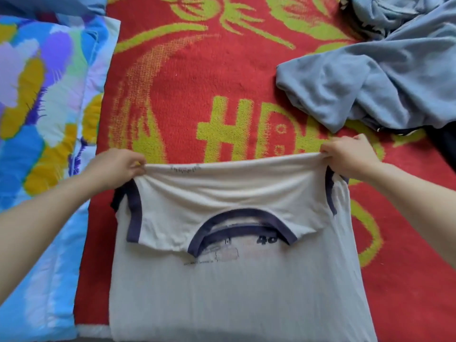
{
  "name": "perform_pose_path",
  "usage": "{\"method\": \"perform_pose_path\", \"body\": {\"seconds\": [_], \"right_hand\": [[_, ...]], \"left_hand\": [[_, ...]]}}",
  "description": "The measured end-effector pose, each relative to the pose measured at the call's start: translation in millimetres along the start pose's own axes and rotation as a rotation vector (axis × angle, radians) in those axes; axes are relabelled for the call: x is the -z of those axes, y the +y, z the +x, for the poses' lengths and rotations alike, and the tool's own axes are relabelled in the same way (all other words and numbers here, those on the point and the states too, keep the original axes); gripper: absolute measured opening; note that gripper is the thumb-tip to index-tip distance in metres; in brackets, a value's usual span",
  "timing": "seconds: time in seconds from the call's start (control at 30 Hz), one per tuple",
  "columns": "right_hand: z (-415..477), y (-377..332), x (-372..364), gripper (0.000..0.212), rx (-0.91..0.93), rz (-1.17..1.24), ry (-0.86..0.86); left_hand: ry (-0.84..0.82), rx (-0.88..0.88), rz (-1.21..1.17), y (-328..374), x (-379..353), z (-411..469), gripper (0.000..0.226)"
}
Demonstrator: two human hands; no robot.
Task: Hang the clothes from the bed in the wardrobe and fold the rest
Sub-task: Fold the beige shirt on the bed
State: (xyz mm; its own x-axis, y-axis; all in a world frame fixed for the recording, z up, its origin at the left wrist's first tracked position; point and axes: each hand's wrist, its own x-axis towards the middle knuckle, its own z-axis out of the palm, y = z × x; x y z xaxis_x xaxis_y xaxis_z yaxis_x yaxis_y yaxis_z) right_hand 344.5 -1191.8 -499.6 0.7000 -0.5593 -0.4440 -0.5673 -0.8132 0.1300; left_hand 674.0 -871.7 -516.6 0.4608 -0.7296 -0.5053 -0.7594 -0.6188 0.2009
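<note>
Two hands (118, 166) (350, 157), soft T-shirt (222, 188) pinched — perhaps cotton

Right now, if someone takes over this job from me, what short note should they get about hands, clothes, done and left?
Left hand: pinches the left end of the fold in the white T-shirt.
Right hand: pinches the right end of that fold.
The T-shirt lies on the red blanket, its collar part folded over toward the person.
Done: this fold is begun, not flattened.
Left: finish folding it, then handle the crumpled grey-blue clothes at upper right. Wardrobe not in view.
</note>
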Motion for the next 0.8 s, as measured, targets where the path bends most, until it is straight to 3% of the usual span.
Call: {"method": "perform_pose_path", "body": {"seconds": [0.1,0.3,0.4,0.47,0.63,0.8], "right_hand": [[11.7,15.0,15.0,0.017,-0.112,0.111,0.123],[-7.3,11.8,16.0,0.019,-0.065,0.187,0.169],[-37.9,15.0,8.1,0.009,0.120,0.183,0.463],[-63.6,18.5,-3.7,0.015,0.283,0.136,0.595],[-120.6,24.5,-45.4,0.009,0.567,0.039,0.539],[-147.2,1.0,-81.9,0.012,0.613,-0.143,0.225]], "left_hand": [[0.222,0.011,-0.042,2.9,25.4,14.1,0.013],[0.265,-0.139,-0.021,2.1,38.3,-7.2,0.008],[0.384,-0.363,0.016,-1.5,33.0,-37.5,0.009],[0.405,-0.525,0.059,-2.2,24.2,-62.0,0.021],[0.442,-0.815,0.179,6.4,-30.3,-119.3,0.021],[0.259,-0.753,0.344,10.7,-102.8,-147.4,0.015]]}}
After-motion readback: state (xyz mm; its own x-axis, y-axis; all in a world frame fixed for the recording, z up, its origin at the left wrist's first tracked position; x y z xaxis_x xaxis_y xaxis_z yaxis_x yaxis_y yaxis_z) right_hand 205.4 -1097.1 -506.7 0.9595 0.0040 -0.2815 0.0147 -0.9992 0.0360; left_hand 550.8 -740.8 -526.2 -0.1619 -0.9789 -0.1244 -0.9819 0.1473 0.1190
